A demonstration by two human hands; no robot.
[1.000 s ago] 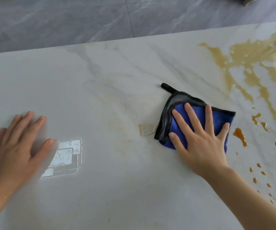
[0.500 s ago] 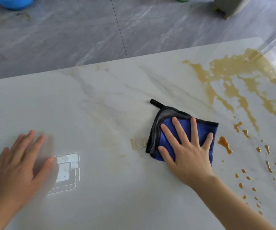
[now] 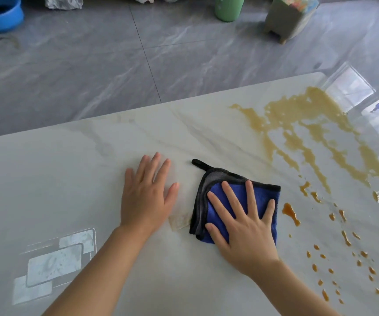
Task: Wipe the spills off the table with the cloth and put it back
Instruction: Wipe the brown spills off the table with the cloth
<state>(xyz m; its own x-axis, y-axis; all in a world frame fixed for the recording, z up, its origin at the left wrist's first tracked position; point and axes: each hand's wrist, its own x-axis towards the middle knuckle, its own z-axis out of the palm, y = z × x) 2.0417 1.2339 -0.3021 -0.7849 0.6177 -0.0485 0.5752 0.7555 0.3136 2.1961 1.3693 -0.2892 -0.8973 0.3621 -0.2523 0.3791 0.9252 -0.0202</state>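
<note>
Both hands lie flat, the left hand (image 3: 146,197) empty, the right hand (image 3: 244,224) pressing the cloth (image 3: 236,197), poised to sweep toward three o'clock, where the spills (image 3: 298,124) seem largely unwiped.

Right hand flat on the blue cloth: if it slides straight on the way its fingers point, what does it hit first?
Likely bare white marble tabletop past the black-trimmed blue cloth. The right hand points up and slightly right, so the broad amber spill comes next; the nearer amber drop lies off to its right. Depth is uncertain.
</note>
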